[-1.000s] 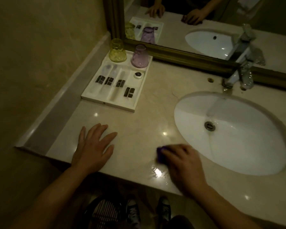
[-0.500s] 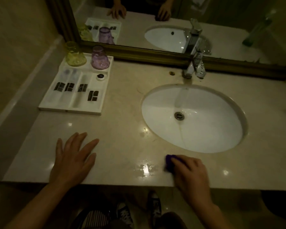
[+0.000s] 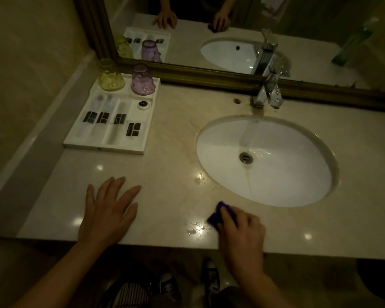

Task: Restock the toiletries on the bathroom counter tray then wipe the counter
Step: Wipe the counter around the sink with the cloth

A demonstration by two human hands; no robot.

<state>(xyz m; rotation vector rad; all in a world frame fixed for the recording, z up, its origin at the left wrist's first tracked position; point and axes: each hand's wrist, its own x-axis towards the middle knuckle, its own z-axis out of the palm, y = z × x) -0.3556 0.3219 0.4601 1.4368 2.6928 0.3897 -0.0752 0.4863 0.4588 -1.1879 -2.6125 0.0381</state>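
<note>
A white tray (image 3: 102, 147) sits at the back left of the beige counter (image 3: 169, 138). It holds several wrapped toiletry packets (image 3: 102, 117), a small round cap (image 3: 143, 104), an upturned yellow cup (image 3: 110, 75) and an upturned purple cup (image 3: 142, 80). My left hand (image 3: 108, 210) rests flat on the counter near the front edge, fingers spread. My right hand (image 3: 240, 227) grips a purple cloth (image 3: 218, 215) pressed on the counter in front of the sink. Wet patches (image 3: 197, 228) glint just left of the cloth.
A white oval sink (image 3: 276, 174) is set into the counter on the right, with a chrome faucet (image 3: 268, 87) behind it. A framed mirror (image 3: 209, 74) runs along the back. A wall ledge (image 3: 31, 138) borders the left side. Shoes (image 3: 210, 278) show below.
My right hand with the cloth has shifted slightly along the front of the counter by the sink. My left hand stays flat in place. The view has swung.
</note>
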